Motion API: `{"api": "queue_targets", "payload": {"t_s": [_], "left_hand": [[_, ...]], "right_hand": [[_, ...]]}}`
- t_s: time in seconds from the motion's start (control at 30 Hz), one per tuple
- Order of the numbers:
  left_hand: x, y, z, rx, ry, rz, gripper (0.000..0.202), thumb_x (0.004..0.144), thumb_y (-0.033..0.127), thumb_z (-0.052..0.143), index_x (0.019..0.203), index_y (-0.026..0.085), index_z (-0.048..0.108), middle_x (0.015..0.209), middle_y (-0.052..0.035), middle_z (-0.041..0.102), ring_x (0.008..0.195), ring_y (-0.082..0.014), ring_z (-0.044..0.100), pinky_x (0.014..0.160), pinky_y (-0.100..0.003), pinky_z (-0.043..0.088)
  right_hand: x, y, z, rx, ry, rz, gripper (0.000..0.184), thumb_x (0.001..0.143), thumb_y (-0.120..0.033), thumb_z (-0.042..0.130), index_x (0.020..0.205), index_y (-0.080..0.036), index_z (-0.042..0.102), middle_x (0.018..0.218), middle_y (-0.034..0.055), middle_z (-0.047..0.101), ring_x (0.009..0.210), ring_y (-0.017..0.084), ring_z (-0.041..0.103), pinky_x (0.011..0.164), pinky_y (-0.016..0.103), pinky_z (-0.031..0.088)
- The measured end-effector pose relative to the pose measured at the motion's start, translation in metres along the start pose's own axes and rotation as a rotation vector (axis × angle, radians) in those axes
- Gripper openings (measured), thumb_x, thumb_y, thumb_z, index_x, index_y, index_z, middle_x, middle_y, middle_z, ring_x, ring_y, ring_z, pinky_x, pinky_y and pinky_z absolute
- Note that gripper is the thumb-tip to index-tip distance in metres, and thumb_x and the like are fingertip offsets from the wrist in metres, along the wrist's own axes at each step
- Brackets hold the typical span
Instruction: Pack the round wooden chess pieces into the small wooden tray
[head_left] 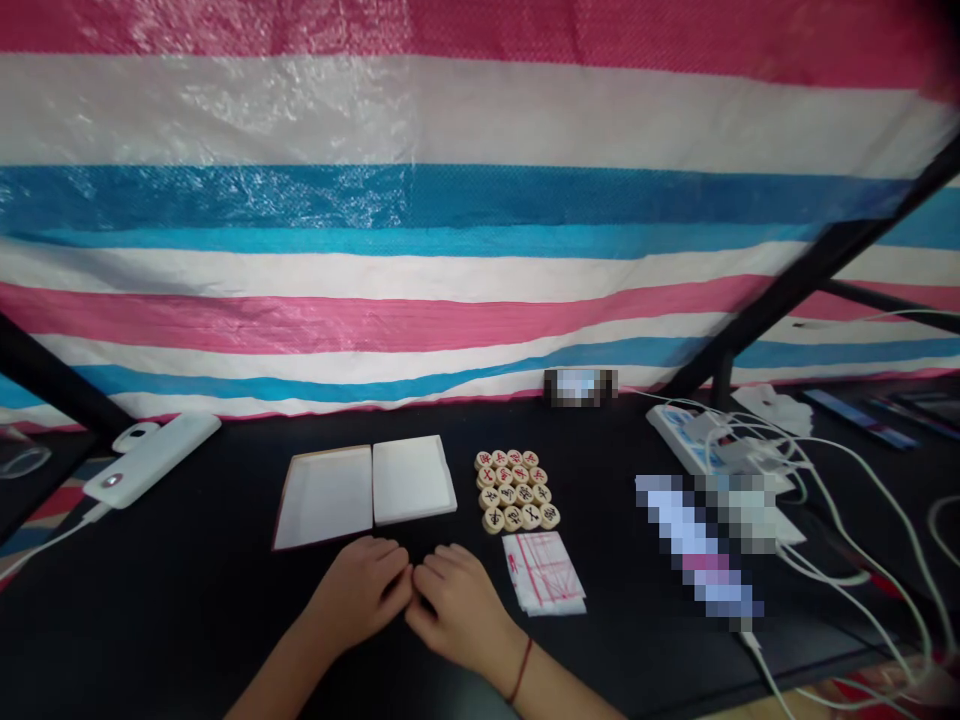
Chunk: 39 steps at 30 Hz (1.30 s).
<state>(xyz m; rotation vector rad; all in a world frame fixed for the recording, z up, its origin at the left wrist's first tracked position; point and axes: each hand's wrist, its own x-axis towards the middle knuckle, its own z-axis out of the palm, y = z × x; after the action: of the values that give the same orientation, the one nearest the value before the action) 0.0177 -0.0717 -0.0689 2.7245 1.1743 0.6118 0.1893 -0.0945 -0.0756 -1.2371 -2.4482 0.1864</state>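
My left hand [360, 590] and my right hand [459, 610] rest palm down on the black tabletop [187, 620], their fingertips meeting and holding nothing. A red cord circles my right wrist [520, 670]. Just beyond my left hand lie two shallow white box halves [324, 497] [413, 480], side by side. Round wooden Chinese chess pieces [512, 490] stand in a tight group beyond my right hand. Nearest my right fingers is a folded paper chessboard [544, 572] with red lines.
A white power bank [154, 460] with a cable lies at the left. To the right are a power strip [679, 438], tangled white cables [847, 540] and a blurred long object [697, 545]. A striped tarpaulin [450, 200] hangs behind the table, crossed by black metal bars [810, 270].
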Motion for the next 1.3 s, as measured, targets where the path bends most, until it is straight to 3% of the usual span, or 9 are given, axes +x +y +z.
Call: {"api": "queue_targets", "payload": {"t_s": [0.2,0.47,0.77,1.3], "left_hand": [[0.007,-0.002,0.001,-0.172,-0.126,-0.226,0.025,0.084,0.016,0.041,0.060,0.020,0.044,0.062,0.0002,0.056,0.060,-0.0150,0.055,0.056,-0.027,0.036],[0.009,0.002,0.001,-0.221,-0.197,-0.359,0.025,0.088,0.022,0.036,0.065,0.021,0.045,0.069,-0.0024,0.059,0.066,-0.0175,0.057,0.061,-0.029,0.037],[0.011,-0.003,0.001,-0.309,-0.202,-0.376,0.028,0.091,0.027,0.035,0.066,0.021,0.045,0.069,-0.0013,0.058,0.067,-0.0171,0.057,0.063,-0.029,0.038],[0.013,0.001,-0.008,-0.334,-0.140,-0.365,0.028,0.089,0.024,0.039,0.065,0.021,0.050,0.065,0.0004,0.058,0.063,-0.0153,0.056,0.060,-0.026,0.039]], "right_hand": [[0.018,0.009,-0.007,0.070,-0.191,0.056,0.012,0.077,-0.024,0.059,0.065,-0.019,0.059,0.065,-0.0015,0.067,0.061,0.013,0.058,0.055,0.028,0.026],[0.028,0.015,-0.011,0.065,-0.220,0.042,0.018,0.076,-0.027,0.057,0.061,-0.018,0.061,0.063,0.0004,0.068,0.056,0.012,0.058,0.051,0.028,0.017],[0.025,0.019,-0.004,0.163,-0.119,0.089,0.021,0.076,-0.019,0.056,0.055,-0.017,0.052,0.058,-0.0023,0.064,0.054,0.009,0.054,0.053,0.025,0.020],[0.023,0.020,-0.005,0.210,-0.098,0.100,0.022,0.080,-0.015,0.054,0.058,-0.018,0.050,0.058,-0.0043,0.057,0.056,0.009,0.050,0.055,0.024,0.024]]}}
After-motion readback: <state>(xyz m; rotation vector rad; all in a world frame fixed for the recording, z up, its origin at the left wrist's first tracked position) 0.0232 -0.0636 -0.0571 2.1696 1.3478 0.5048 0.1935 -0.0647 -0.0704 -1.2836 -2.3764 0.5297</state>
